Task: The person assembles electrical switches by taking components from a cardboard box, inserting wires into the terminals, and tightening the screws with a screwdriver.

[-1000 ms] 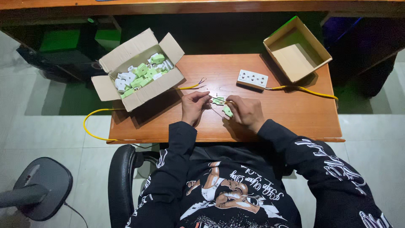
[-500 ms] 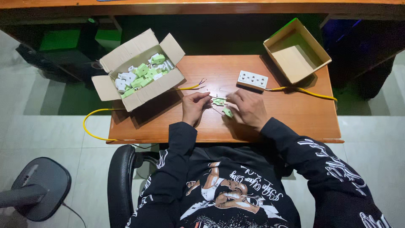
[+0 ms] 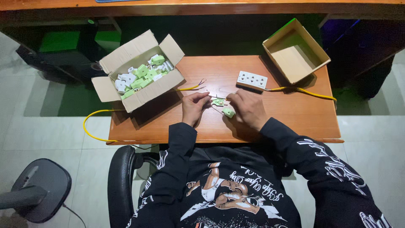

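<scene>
On the wooden table [image 3: 295, 114], my left hand [image 3: 193, 107] and my right hand [image 3: 249, 109] meet over a small green plug part [image 3: 218, 101]. Both hands pinch at it, with a thin metal piece between the fingertips. A second green plug piece [image 3: 228, 112] lies on the table just under my right hand's fingers. A yellow cable [image 3: 187, 88] with bare wire ends lies just beyond my left hand.
An open cardboard box [image 3: 141, 95] holding several green and white plug parts stands at the table's left. A white socket strip [image 3: 252, 80] with a yellow cord lies ahead. An empty cardboard box [image 3: 295, 50] sits at the far right. A black chair arm [image 3: 120, 181] is below.
My hands have stayed close together over the green plug part, with only small finger shifts.
</scene>
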